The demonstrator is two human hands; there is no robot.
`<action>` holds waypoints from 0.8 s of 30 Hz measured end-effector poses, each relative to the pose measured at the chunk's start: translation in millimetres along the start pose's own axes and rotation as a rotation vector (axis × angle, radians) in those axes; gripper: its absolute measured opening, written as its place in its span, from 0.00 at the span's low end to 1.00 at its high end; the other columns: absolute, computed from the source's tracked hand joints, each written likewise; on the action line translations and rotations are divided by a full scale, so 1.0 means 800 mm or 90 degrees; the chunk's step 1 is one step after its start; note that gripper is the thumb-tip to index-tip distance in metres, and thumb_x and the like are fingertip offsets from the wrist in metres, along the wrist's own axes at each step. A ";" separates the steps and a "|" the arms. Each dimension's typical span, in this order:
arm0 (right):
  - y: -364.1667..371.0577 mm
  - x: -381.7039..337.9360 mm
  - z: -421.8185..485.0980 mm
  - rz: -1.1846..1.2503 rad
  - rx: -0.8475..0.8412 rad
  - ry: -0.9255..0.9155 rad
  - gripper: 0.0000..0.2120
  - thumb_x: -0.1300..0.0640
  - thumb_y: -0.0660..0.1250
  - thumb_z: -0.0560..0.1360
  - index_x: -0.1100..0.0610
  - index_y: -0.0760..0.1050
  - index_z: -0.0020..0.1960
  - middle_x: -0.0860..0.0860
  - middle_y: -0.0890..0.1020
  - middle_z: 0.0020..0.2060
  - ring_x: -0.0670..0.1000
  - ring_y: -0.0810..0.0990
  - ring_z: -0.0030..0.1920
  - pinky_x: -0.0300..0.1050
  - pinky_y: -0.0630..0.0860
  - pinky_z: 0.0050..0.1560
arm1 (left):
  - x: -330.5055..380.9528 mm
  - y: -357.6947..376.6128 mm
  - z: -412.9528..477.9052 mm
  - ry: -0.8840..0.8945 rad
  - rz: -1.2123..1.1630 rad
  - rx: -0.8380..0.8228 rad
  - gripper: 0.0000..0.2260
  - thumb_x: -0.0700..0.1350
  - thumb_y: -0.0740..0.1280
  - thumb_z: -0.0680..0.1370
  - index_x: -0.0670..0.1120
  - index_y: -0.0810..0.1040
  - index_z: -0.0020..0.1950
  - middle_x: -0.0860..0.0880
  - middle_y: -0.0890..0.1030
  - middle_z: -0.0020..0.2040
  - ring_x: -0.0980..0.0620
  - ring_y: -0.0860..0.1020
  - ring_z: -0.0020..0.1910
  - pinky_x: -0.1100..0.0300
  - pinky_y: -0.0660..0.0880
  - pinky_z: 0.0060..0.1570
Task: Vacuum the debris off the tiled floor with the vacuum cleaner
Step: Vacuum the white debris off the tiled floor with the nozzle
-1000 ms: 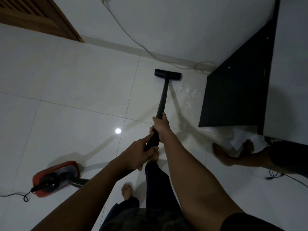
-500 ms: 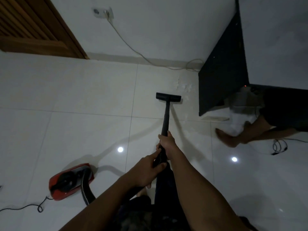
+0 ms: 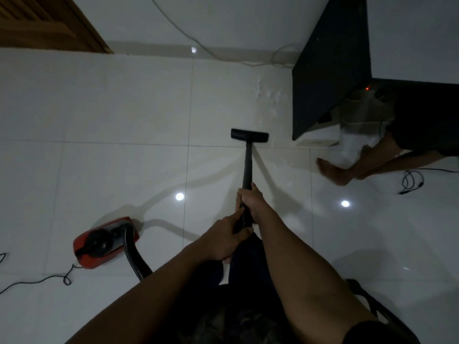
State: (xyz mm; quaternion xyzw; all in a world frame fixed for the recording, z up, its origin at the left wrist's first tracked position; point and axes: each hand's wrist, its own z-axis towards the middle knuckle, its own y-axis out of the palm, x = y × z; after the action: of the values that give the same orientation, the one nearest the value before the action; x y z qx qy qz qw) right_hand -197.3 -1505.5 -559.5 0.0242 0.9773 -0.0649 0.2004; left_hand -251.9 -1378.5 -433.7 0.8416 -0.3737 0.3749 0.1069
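One red vacuum cleaner stood on the tiled floor, with one black hose, one wand and one floor head. Two grips held the wand: the left grip and the right grip. Three cables were counted: one white cable, one black cord and one coiled black lead. Also seen were one wooden door, one black cabinet, one patch of debris, three bright reflections and one red lamp.

wand nozzle-down on floor | debris ahead (faint white) | red canister left
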 end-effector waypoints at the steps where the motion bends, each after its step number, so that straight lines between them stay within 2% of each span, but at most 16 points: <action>1: -0.005 -0.006 0.005 -0.002 -0.002 0.004 0.27 0.60 0.61 0.85 0.54 0.58 0.82 0.56 0.77 0.36 0.47 0.74 0.20 0.38 0.73 0.22 | 0.005 0.000 0.009 -0.004 -0.003 -0.004 0.27 0.49 0.60 0.84 0.51 0.54 0.81 0.54 0.80 0.47 0.71 0.74 0.27 0.74 0.70 0.28; 4: -0.021 -0.039 0.019 0.005 -0.017 0.007 0.27 0.59 0.61 0.85 0.52 0.58 0.82 0.57 0.79 0.42 0.49 0.77 0.28 0.35 0.73 0.21 | 0.022 -0.008 0.038 -0.010 0.007 0.003 0.28 0.50 0.60 0.84 0.53 0.52 0.81 0.51 0.82 0.49 0.70 0.75 0.28 0.73 0.71 0.30; 7: -0.042 -0.089 0.034 0.003 -0.021 0.004 0.30 0.59 0.60 0.86 0.50 0.53 0.84 0.58 0.80 0.60 0.51 0.81 0.42 0.32 0.72 0.20 | 0.044 -0.023 0.086 -0.011 0.021 0.013 0.28 0.52 0.61 0.83 0.54 0.54 0.81 0.49 0.84 0.52 0.65 0.79 0.35 0.72 0.74 0.37; 8: -0.048 -0.105 0.042 0.005 -0.021 0.003 0.30 0.60 0.60 0.86 0.50 0.52 0.84 0.57 0.80 0.60 0.50 0.80 0.40 0.32 0.72 0.20 | 0.053 -0.029 0.100 -0.008 0.023 0.018 0.29 0.53 0.61 0.83 0.53 0.54 0.81 0.49 0.84 0.51 0.61 0.81 0.38 0.72 0.73 0.37; 9: -0.054 -0.122 0.052 0.005 -0.023 0.004 0.30 0.60 0.60 0.86 0.50 0.53 0.84 0.56 0.81 0.56 0.49 0.77 0.36 0.32 0.71 0.19 | 0.061 -0.035 0.116 -0.008 0.023 0.021 0.29 0.53 0.61 0.83 0.53 0.54 0.81 0.48 0.83 0.54 0.56 0.83 0.44 0.71 0.74 0.40; 10: -0.058 -0.139 0.063 0.002 -0.024 0.003 0.30 0.60 0.61 0.86 0.51 0.54 0.84 0.55 0.80 0.49 0.48 0.75 0.34 0.33 0.71 0.19 | 0.068 -0.042 0.132 -0.008 0.018 0.027 0.30 0.54 0.61 0.83 0.53 0.53 0.81 0.45 0.82 0.60 0.50 0.82 0.53 0.68 0.77 0.46; 12: -0.063 -0.163 0.088 -0.004 -0.022 0.008 0.31 0.59 0.61 0.85 0.49 0.54 0.84 0.55 0.78 0.44 0.49 0.74 0.31 0.34 0.71 0.20 | 0.078 -0.053 0.159 -0.012 0.014 0.036 0.30 0.56 0.61 0.82 0.54 0.52 0.81 0.40 0.76 0.69 0.39 0.75 0.65 0.51 0.75 0.62; 13: -0.064 -0.174 0.099 0.001 -0.024 0.018 0.32 0.59 0.62 0.85 0.48 0.53 0.84 0.57 0.78 0.45 0.49 0.75 0.31 0.35 0.72 0.21 | 0.085 -0.059 0.171 -0.020 0.017 0.036 0.30 0.56 0.61 0.82 0.53 0.51 0.82 0.39 0.75 0.70 0.36 0.73 0.66 0.47 0.74 0.63; 14: -0.065 -0.185 0.109 0.010 -0.029 0.027 0.33 0.58 0.62 0.85 0.46 0.52 0.84 0.59 0.78 0.46 0.49 0.75 0.30 0.37 0.73 0.22 | 0.092 -0.064 0.182 -0.029 0.023 0.037 0.31 0.55 0.60 0.83 0.53 0.51 0.82 0.39 0.75 0.69 0.36 0.74 0.65 0.49 0.77 0.60; 15: -0.067 -0.195 0.119 0.017 -0.032 0.030 0.33 0.58 0.62 0.85 0.45 0.51 0.84 0.60 0.77 0.47 0.50 0.75 0.30 0.38 0.74 0.23 | 0.098 -0.069 0.191 -0.034 0.029 0.041 0.31 0.55 0.60 0.83 0.53 0.50 0.82 0.40 0.76 0.69 0.37 0.76 0.63 0.57 0.79 0.53; 16: -0.068 -0.204 0.127 0.022 -0.033 0.031 0.33 0.58 0.62 0.85 0.44 0.51 0.84 0.60 0.77 0.47 0.50 0.75 0.29 0.38 0.74 0.23 | 0.104 -0.075 0.200 -0.035 0.034 0.046 0.31 0.54 0.61 0.83 0.52 0.50 0.82 0.42 0.77 0.68 0.39 0.78 0.59 0.67 0.78 0.44; 17: -0.069 -0.213 0.135 0.029 -0.034 0.030 0.33 0.58 0.62 0.85 0.44 0.51 0.84 0.60 0.77 0.47 0.50 0.75 0.28 0.39 0.74 0.23 | 0.111 -0.081 0.207 -0.034 0.039 0.052 0.31 0.53 0.61 0.83 0.51 0.49 0.82 0.44 0.78 0.67 0.40 0.80 0.56 0.71 0.75 0.36; 19: -0.070 -0.228 0.148 0.046 -0.032 0.030 0.33 0.58 0.62 0.85 0.43 0.52 0.84 0.58 0.76 0.43 0.50 0.75 0.27 0.40 0.74 0.24 | 0.120 -0.094 0.222 -0.031 0.045 0.060 0.31 0.51 0.61 0.83 0.51 0.49 0.82 0.45 0.80 0.64 0.46 0.82 0.49 0.71 0.72 0.31; 21: -0.070 -0.240 0.162 0.060 -0.027 0.035 0.32 0.58 0.63 0.85 0.43 0.54 0.83 0.56 0.75 0.40 0.50 0.75 0.27 0.41 0.74 0.24 | 0.125 -0.105 0.236 -0.038 0.047 0.059 0.31 0.51 0.61 0.83 0.51 0.49 0.82 0.46 0.83 0.54 0.58 0.82 0.36 0.67 0.75 0.32; 22: -0.069 -0.245 0.167 0.066 -0.024 0.038 0.32 0.58 0.63 0.84 0.42 0.54 0.83 0.56 0.75 0.41 0.50 0.76 0.28 0.41 0.74 0.25 | 0.128 -0.109 0.242 -0.040 0.050 0.060 0.31 0.51 0.61 0.83 0.51 0.50 0.82 0.48 0.83 0.48 0.62 0.79 0.30 0.64 0.76 0.32; 24: -0.067 -0.256 0.177 0.070 -0.020 0.040 0.33 0.57 0.63 0.84 0.41 0.53 0.83 0.57 0.77 0.45 0.50 0.76 0.29 0.41 0.74 0.25 | 0.131 -0.116 0.252 -0.046 0.048 0.069 0.30 0.51 0.61 0.83 0.51 0.50 0.82 0.51 0.81 0.41 0.63 0.76 0.26 0.62 0.77 0.33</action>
State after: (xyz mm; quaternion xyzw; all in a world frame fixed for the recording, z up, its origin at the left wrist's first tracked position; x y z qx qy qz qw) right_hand 41.9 -1582.6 -601.4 0.0764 0.9811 -0.0379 0.1734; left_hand -28.9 -1464.0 -490.6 0.8445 -0.3878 0.3677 0.0337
